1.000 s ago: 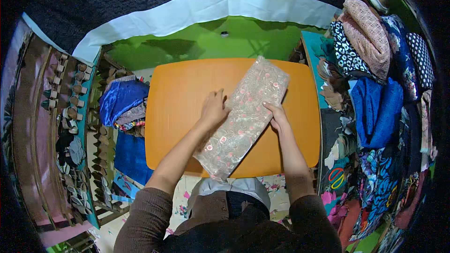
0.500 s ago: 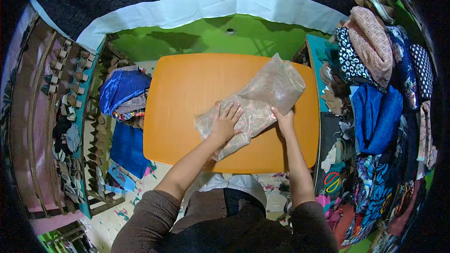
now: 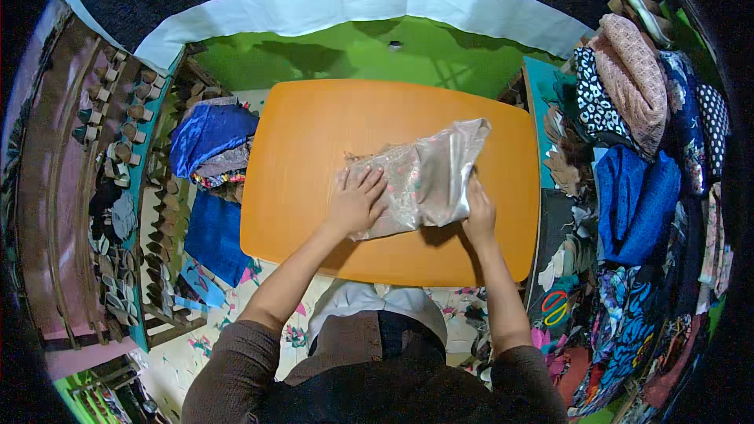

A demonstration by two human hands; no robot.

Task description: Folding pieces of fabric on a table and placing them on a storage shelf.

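A shiny beige cloth [image 3: 393, 188] with a faint pink and green flower pattern lies on the orange table [image 3: 314, 126]. Its left part is flat, while the right part stands raised and bent upward. My left hand [image 3: 356, 200] rests flat on the cloth's left end, fingers spread. At the cloth's right edge, my right hand [image 3: 480, 214] grips the raised part, with some fingers hidden behind it.
Folded fabrics, among them a blue cloth [image 3: 636, 204] and a pink knitted one [image 3: 628, 78], are piled at the right. Scissors with red and yellow handles [image 3: 555, 308] lie there too. At the left are shoe racks [image 3: 129, 188] and a blue satin cloth [image 3: 208, 137].
My right hand has lifted the cloth's right part and bent it up toward the left. The cloth now covers less of the table, and my left hand has shifted slightly left.
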